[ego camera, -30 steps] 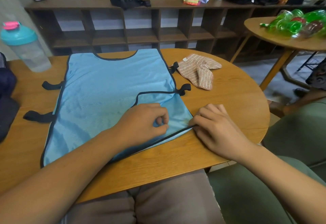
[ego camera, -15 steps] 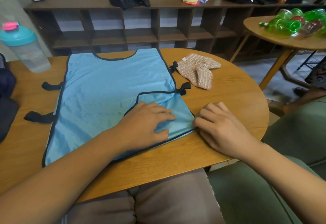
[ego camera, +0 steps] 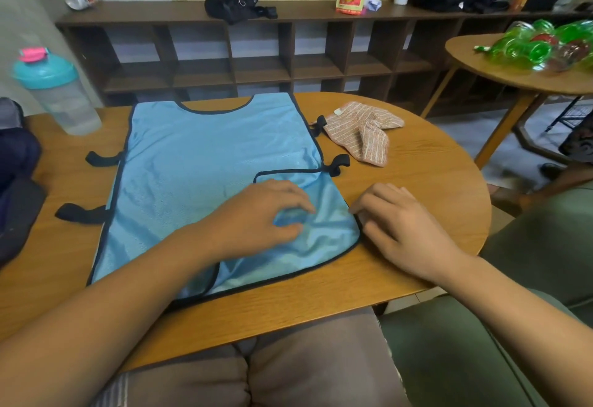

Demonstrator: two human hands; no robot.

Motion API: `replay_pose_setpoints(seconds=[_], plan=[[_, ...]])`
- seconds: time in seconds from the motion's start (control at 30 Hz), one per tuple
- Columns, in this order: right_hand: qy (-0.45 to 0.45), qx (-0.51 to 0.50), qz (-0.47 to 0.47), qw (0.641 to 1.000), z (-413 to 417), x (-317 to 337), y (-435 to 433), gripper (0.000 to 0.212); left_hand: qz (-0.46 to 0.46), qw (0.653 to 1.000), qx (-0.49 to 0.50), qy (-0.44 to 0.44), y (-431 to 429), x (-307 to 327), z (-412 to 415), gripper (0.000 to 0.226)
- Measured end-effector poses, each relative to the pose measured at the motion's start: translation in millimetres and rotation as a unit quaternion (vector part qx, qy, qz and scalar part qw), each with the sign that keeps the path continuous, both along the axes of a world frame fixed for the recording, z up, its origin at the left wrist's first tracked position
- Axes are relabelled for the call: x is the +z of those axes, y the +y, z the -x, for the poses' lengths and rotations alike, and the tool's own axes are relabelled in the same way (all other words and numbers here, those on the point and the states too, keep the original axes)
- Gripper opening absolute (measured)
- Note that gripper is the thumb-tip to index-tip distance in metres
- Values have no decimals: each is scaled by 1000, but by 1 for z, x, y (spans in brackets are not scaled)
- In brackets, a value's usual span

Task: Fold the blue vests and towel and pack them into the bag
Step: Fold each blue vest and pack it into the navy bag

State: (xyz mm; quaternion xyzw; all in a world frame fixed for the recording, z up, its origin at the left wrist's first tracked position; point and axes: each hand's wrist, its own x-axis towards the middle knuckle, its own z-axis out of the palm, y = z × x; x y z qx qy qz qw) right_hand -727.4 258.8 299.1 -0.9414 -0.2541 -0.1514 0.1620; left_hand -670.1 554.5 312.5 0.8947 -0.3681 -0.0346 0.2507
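Shifting hands [ego camera: 256, 217], blue vest [ego camera: 208, 156] now flatter

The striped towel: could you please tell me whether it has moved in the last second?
No. The striped towel lies where it was, just right of the upper strap of the blue vest.

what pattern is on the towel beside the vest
The towel is pinkish-tan with thin pale stripes, best seen in the head view.

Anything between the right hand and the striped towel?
Nothing visible. Bare table separates the right hand, at the blue vest's edge, from the striped towel. The vest's black strap lies just beside that path.
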Motion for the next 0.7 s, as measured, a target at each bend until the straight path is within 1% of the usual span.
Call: replay_pose_setpoints(seconds=[0.1,0.17,0.2,0.3,0.37,0.43,0.5,0.57,0.63,0.7], plan=[[-3,-13,-23,1000,-7,0,7,12,55,988,140,-44,17,9,-11,15],[-2,1,-20,1000,-10,-1,14,10,45,974,216,-54,28,11,-16,15],[-1,13,-17,1000,-11,-2,18,10,33,971,232,-47,32,10,-17,16],[0,30,-21,999,-15,-8,24,9,-6,971,238,-13,39,6,-11,15],[-9,22,-33,999,-17,-13,23,8,-33,969,246,-1,39,2,-10,24],[-21,9,-56,998,-17,-18,21,8,-42,964,264,-13,39,-3,-13,33],[-28,-14,-93,995,-15,-18,20,8,-32,957,287,-28,38,-7,-24,32],[-28,-30,-118,992,-13,-17,20,8,-34,952,302,-21,37,-9,-35,32],[-26,-31,-116,992,-11,-17,21,8,-61,952,298,-21,34,-8,-41,34],[-28,-28,-111,993,-11,-17,22,8,-83,951,298,-29,30,-5,-44,31]])
